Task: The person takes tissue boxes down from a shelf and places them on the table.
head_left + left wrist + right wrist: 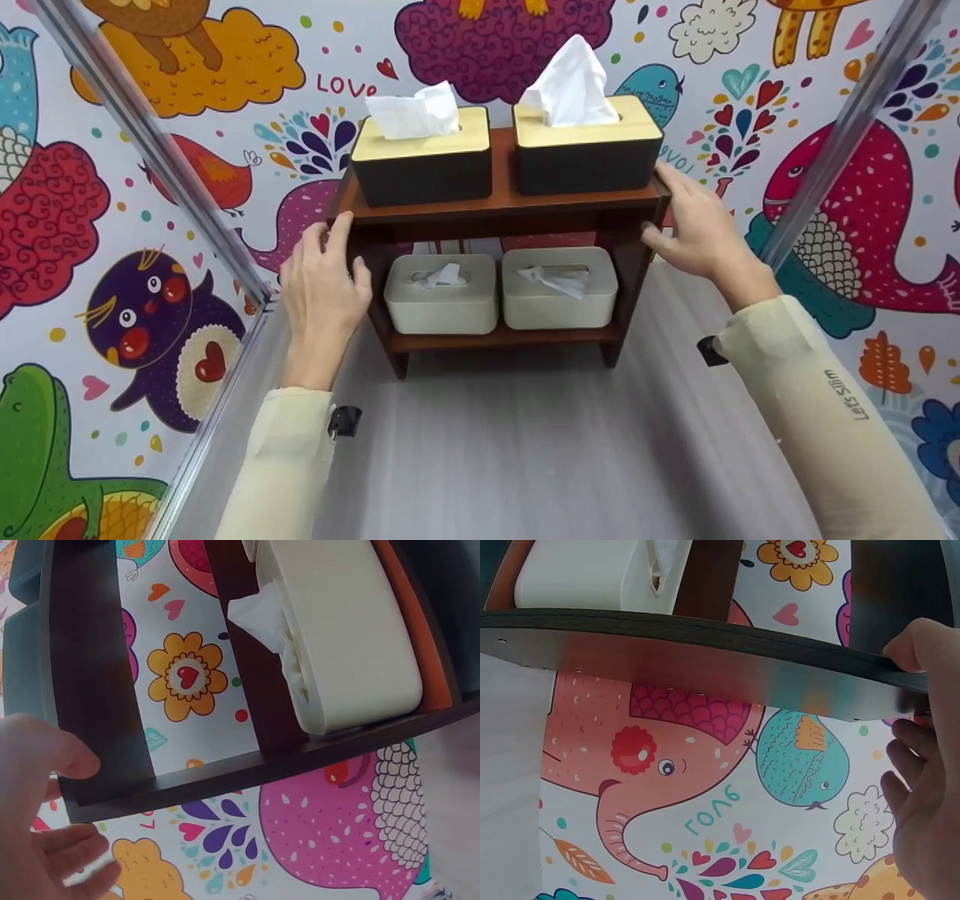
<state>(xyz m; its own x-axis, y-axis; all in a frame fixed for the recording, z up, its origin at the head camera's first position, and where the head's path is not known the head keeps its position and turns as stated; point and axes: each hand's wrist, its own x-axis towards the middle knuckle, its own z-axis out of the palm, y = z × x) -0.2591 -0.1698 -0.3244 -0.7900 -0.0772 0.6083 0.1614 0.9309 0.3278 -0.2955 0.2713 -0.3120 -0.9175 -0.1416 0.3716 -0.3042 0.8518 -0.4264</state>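
Observation:
A small dark-brown wooden two-tier shelf (495, 341) stands on the floor. My left hand (322, 292) holds its upper left corner, index fingertip at the top edge and thumb at the front. In the left wrist view that hand (45, 802) straddles the side panel. At the upper right corner, my right hand (697, 225) grips the side panel, thumb (907, 649) on the front edge and fingers outside. Two black tissue boxes with wooden lids, a left one (424, 176) and a right one (589, 165), sit on top. Two cream tissue boxes (441, 311) (559, 307) fill the lower tier.
Walls printed with cartoon animals (157, 322) enclose the shelf at the back and both sides. Metal frame posts (150, 142) run along the corners. Grey floor (495, 450) stretches in front of the shelf.

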